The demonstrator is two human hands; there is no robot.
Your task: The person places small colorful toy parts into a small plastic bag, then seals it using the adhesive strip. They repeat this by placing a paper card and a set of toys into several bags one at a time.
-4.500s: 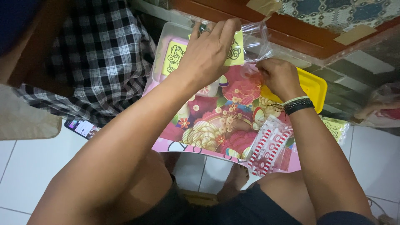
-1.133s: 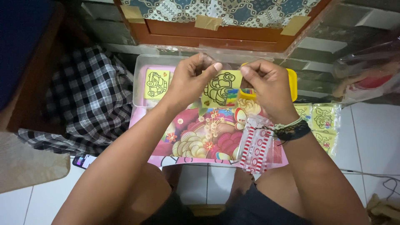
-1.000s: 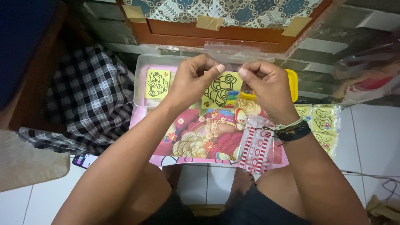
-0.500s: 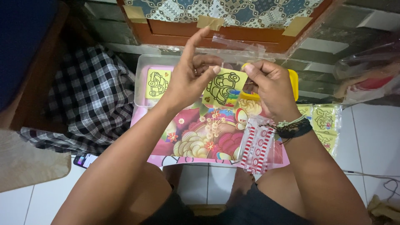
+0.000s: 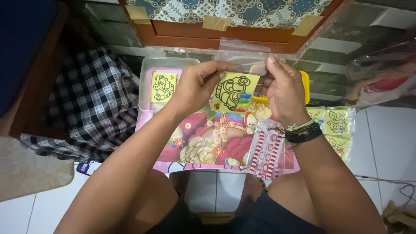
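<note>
My left hand (image 5: 197, 84) pinches the left edge of a yellow card with a black line drawing of a vehicle (image 5: 234, 92). My right hand (image 5: 284, 89) grips a clear plastic sleeve (image 5: 242, 52) at its right side, held above the card. The card sits at the sleeve's lower part; how far it is inside I cannot tell. Both hands hover over a pink flower-patterned board (image 5: 208, 138) that rests on my lap.
A clear plastic box (image 5: 149, 73) holds another yellow drawing card (image 5: 163, 86). A red-and-white striped packet (image 5: 266, 151) lies on the board. Bagged yellow cards (image 5: 336, 125) sit on the right. A checked cloth (image 5: 82, 112) and a phone (image 5: 86, 167) lie left. A yellow tray (image 5: 305, 86) peeks out behind my right hand.
The yellow card has come up off the board between my hands and now meets the clear sleeve. My left fingers closed onto its edge.
</note>
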